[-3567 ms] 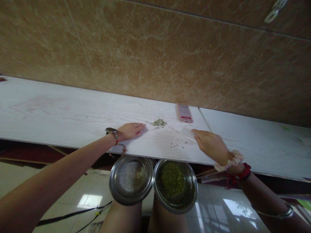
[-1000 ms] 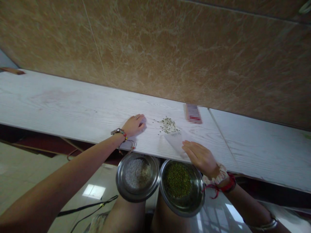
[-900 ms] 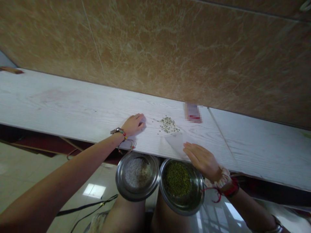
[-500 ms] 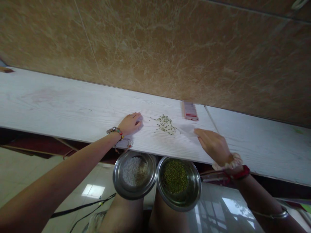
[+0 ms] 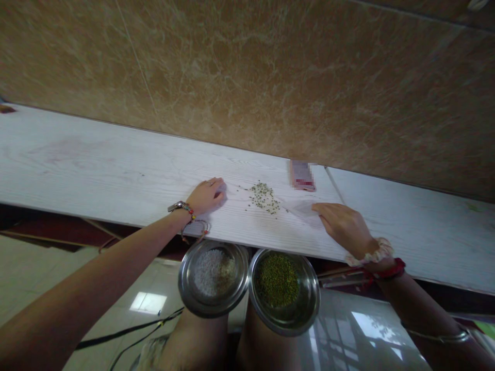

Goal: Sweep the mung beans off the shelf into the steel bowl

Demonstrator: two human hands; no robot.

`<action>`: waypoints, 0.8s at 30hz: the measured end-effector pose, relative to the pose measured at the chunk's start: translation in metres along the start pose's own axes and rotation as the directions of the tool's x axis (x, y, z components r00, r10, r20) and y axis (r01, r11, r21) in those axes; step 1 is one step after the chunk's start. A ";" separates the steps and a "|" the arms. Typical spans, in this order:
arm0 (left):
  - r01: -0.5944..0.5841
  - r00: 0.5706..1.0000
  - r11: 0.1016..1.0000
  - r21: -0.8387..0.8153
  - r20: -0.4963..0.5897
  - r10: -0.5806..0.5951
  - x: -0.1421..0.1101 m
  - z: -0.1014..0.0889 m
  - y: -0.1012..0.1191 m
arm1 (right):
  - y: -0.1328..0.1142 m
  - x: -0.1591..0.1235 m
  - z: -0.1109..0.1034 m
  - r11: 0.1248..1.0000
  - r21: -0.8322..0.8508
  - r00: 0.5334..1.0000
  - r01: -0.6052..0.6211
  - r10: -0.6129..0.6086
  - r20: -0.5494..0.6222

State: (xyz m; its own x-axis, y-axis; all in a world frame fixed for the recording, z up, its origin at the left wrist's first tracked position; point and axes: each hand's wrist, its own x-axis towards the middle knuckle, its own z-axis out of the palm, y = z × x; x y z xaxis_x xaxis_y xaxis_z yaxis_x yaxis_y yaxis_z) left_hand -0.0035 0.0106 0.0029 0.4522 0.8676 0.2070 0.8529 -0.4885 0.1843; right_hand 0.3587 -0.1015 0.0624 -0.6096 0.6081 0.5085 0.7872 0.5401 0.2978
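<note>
The tabletop (image 5: 96,165) is a narrow white strip, its far edge against the brown marbled wall (image 5: 247,72) and its near edge just above two steel bowls over the person's knees. Wide stretches run out beyond both hands; between the hands, the loose green beans (image 5: 263,197) lie scattered around mid-depth, apart from either edge. A flat object (image 5: 301,176) (pixelated, so unreadable) lies near the far edge, close to a seam, limiting room beyond the right hand.

The left hand (image 5: 207,196) rests palm down beside the beans, fingers lying together, thumb a little apart. The right hand (image 5: 342,226) slants in from the right, fingers clamped on a translucent sheet (image 5: 301,207) that reaches toward the beans. Below, the left bowl (image 5: 212,310) holds white grains, the right bowl (image 5: 309,281) more green beans.
</note>
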 end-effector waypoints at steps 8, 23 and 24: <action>0.021 1.000 1.000 0.013 0.004 -0.021 -0.001 -0.004 0.003 | 0.004 0.016 0.012 1.000 -0.001 0.997 -0.017 0.017 0.075; 0.004 1.000 1.000 -0.006 -0.013 -0.004 0.000 0.000 0.000 | -0.011 -0.004 -0.015 0.996 -0.045 0.992 -0.071 0.075 0.103; 0.005 1.000 1.000 -0.009 -0.013 -0.005 0.000 0.000 0.000 | -0.014 -0.004 -0.015 0.997 -0.048 0.991 -0.063 0.068 0.114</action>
State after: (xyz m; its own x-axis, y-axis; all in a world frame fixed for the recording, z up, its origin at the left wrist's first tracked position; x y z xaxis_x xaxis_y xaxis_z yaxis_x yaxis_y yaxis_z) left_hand -0.0035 0.0108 0.0033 0.4447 0.8686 0.2187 0.8525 -0.4853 0.1943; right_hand 0.3514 -0.1199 0.0687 -0.5615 0.7055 0.4324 0.8274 0.4725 0.3035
